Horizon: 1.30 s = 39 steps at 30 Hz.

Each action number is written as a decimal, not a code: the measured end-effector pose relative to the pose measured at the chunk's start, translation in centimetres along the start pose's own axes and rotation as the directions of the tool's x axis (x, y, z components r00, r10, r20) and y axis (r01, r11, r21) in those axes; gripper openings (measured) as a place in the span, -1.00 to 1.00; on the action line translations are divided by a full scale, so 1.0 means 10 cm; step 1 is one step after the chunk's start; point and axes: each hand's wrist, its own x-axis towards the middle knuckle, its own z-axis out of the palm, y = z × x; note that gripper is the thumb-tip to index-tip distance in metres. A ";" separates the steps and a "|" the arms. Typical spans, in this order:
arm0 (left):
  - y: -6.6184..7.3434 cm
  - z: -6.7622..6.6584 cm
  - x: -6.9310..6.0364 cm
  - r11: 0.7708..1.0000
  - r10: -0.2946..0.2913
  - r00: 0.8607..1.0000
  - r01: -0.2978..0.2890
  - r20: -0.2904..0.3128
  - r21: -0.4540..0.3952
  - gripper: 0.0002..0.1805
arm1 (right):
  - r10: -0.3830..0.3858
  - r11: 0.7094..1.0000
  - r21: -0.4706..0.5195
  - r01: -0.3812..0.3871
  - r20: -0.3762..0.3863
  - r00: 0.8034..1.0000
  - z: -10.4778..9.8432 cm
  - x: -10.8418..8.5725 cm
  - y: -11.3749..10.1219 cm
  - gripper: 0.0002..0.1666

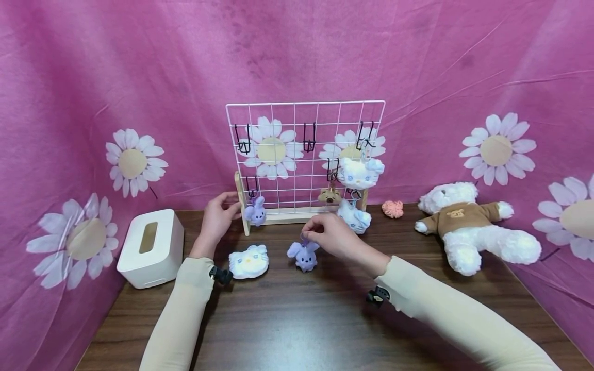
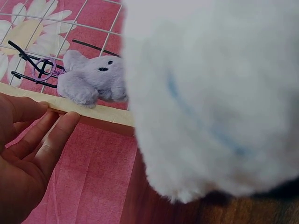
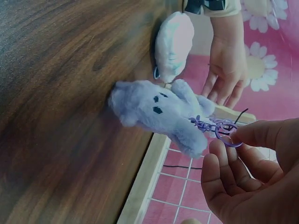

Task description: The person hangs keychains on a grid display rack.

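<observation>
My right hand (image 1: 331,236) pinches the purple ring (image 3: 229,135) of a purple plush keychain (image 1: 304,256), which hangs below the fingers in front of the white wire rack (image 1: 294,159). The fingers of my left hand (image 1: 220,219) hold the rack's left wooden post (image 2: 100,113). Beside that post a second purple plush (image 1: 256,212) hangs from a black hook by its ring. On the table, between my hands, lies a white cat-face plush (image 1: 249,262); it fills much of the left wrist view up close.
More plush keychains hang on the rack's right side: a white cat (image 1: 359,173), a brown one (image 1: 329,196) and a blue-white one (image 1: 355,216). A white tissue box (image 1: 153,247) stands left. Rightward are a pink item (image 1: 392,208) and a teddy bear (image 1: 468,221).
</observation>
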 end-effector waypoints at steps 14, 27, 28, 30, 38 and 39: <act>0.00 0.00 0.00 0.999 0.042 0.999 -0.042 -0.008 -0.009 -0.61 | -0.036 0.999 -0.017 0.035 -0.042 0.998 -0.05 0.03 -0.06 -0.88; 0.00 0.00 0.00 0.999 0.033 0.999 -0.033 -0.004 -0.004 -0.61 | -0.053 0.998 -0.051 0.049 -0.094 0.994 -0.27 0.13 -0.20 -0.89; 0.00 0.00 0.00 0.999 0.032 0.999 -0.032 -0.004 -0.004 -0.61 | -0.055 0.997 -0.052 0.050 -0.100 0.994 -0.29 0.13 -0.21 -0.89; 0.00 0.00 0.00 1.000 0.030 1.000 -0.030 -0.004 -0.002 -0.61 | -0.057 0.998 -0.041 0.053 -0.103 0.993 -0.32 0.14 -0.24 -0.89; -0.01 0.00 0.00 1.000 0.027 1.000 -0.027 -0.003 -0.005 -0.61 | -0.028 1.000 -0.001 0.028 -0.110 0.994 -0.45 0.14 -0.33 -0.87; -0.01 0.00 0.00 1.000 0.028 1.000 -0.028 -0.003 -0.007 -0.61 | -0.024 1.000 0.003 0.025 -0.114 0.993 -0.47 0.14 -0.34 -0.87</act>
